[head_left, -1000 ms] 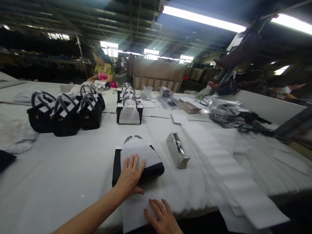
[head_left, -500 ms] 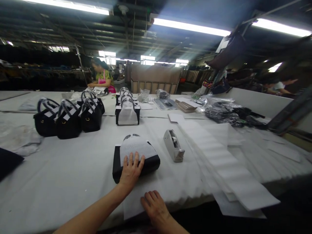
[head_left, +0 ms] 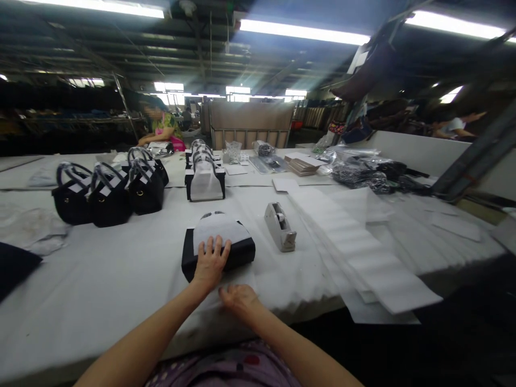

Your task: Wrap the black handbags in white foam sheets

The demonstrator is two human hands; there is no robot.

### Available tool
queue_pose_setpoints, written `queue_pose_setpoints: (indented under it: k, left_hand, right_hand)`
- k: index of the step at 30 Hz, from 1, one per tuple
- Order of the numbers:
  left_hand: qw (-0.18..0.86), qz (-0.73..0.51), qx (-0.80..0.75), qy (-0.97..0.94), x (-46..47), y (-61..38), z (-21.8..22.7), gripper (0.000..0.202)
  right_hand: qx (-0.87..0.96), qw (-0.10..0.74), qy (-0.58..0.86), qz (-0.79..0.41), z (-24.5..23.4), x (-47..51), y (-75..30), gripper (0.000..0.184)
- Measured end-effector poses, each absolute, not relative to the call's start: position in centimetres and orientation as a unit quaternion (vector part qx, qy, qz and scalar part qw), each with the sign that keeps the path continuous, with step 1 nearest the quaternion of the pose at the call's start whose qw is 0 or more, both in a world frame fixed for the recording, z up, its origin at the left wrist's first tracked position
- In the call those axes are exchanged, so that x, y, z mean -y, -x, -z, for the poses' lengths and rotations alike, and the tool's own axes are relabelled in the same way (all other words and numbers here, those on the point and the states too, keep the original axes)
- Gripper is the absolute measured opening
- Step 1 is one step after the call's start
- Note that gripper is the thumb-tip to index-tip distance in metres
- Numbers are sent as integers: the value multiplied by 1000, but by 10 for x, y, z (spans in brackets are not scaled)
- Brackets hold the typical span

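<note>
A black handbag [head_left: 237, 250] lies on its side in front of me, with a white sheet [head_left: 220, 231] over its upper face. My left hand [head_left: 210, 263] rests on the sheet and bag, fingers spread. Close to the bag's near edge, my right hand [head_left: 238, 299] has its fingers curled on a thin white sheet that is hard to tell from the tablecloth. A grey tape dispenser [head_left: 280, 228] stands just right of the bag. The bag's handles are mostly covered by the white sheet.
Several black handbags [head_left: 108, 199] stand at the left, and a row of wrapped bags [head_left: 205, 180] stands farther back. Long white foam sheets [head_left: 358, 242] lie at the right, overhanging the table edge. Plastic-wrapped items [head_left: 358, 169] and cardboard pieces [head_left: 304, 164] lie behind. A co-worker [head_left: 163, 126] is across the table.
My right hand has moved up from the table's front edge toward the bag, and its fingers are more curled. My left hand stays on the bag. The view has shifted slightly.
</note>
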State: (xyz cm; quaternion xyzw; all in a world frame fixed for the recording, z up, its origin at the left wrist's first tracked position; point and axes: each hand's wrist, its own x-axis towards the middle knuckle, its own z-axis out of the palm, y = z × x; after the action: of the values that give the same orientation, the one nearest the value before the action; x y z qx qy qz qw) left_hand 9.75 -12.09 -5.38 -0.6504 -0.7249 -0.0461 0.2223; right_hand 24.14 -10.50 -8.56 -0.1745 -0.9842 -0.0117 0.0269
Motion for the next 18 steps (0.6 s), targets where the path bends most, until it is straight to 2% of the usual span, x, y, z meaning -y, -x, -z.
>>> queue_pose_setpoints:
  k: [2,6,11,18]
  left_hand:
    - [217,44,727,649,121,-96,52,78]
    - [212,39,732,646,119,-94,50,73]
    - [208,38,744,634,107,-99,45,78]
    - [186,43,755,628,104,-108,51,68]
  right_hand:
    - [990,20,141,15,85,113,-245,6]
    - [995,24,96,23,78,127,-248,12]
    - [996,26,71,38,70,132,-254,10]
    - [992,99,48,66,65,121,-269,9]
